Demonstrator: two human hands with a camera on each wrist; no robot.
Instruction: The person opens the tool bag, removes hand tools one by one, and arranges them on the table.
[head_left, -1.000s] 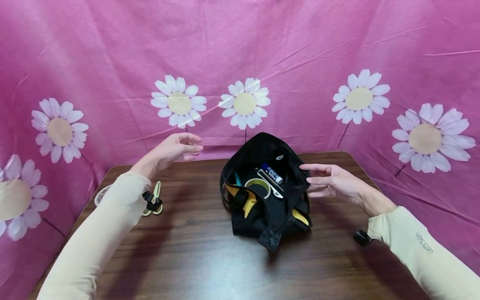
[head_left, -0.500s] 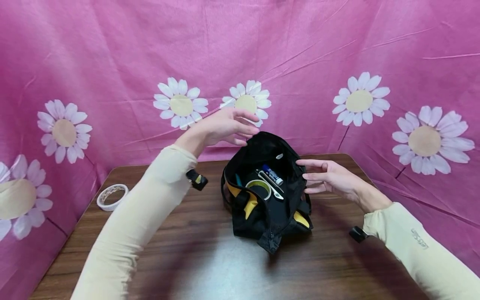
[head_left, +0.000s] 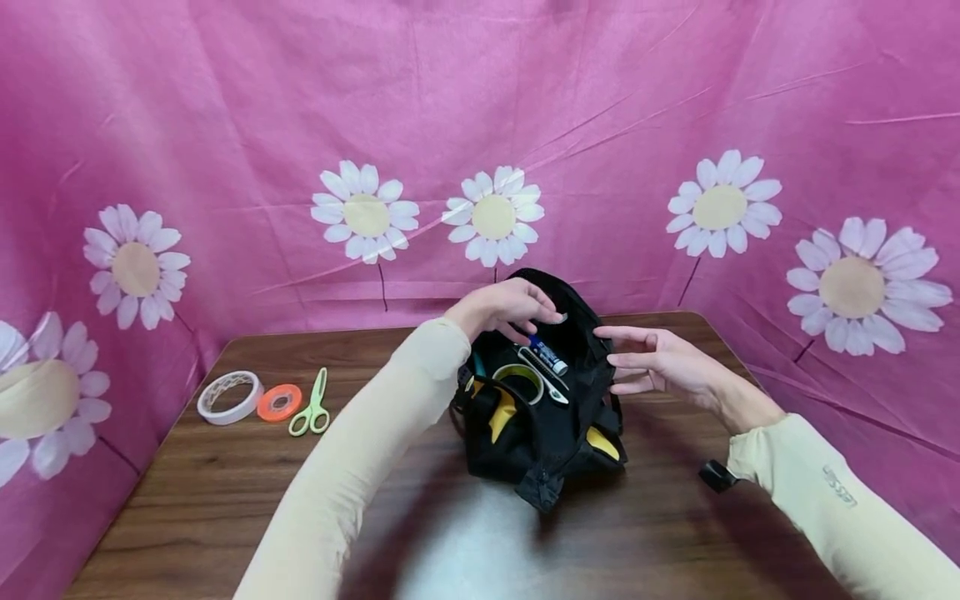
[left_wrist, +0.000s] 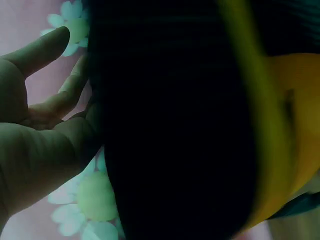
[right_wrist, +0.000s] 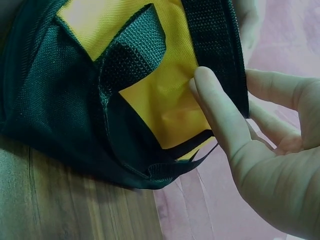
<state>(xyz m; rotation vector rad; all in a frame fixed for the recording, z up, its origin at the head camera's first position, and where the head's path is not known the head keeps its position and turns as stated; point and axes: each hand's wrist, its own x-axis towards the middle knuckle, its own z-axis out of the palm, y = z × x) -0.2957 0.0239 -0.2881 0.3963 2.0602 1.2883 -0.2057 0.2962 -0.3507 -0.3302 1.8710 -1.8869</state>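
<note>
A black bag with yellow panels (head_left: 498, 458) stands with its mouth gaping. My left hand (head_left: 506, 305) reaches over the mouth, fingers loosely bent and apart, near a small white spot on the inner wall. Dark cloth (left_wrist: 175, 120) fills much of the left wrist view beside that hand (left_wrist: 40, 140). My right hand (head_left: 667, 367) holds the bag's right rim; in the right wrist view its thumb (right_wrist: 217, 107) lies on the yellow outside, other fingers behind the edge. Inside sit a tape roll (head_left: 537, 385), a blue-and-white glue stick (head_left: 550, 357) and a slim white-and-black tool (head_left: 553, 390).
On the left of the wooden table (head_left: 187, 500) lie a white tape roll (head_left: 252, 402), an orange tape roll (head_left: 267, 406) and light-green scissors (head_left: 315, 408). A pink flowered curtain (head_left: 600, 100) hangs round the back and sides.
My left hand has swept right from above the table's left side to inside the bag's mouth, uncovering the tape rolls and scissors. The right hand stays at the rim.
</note>
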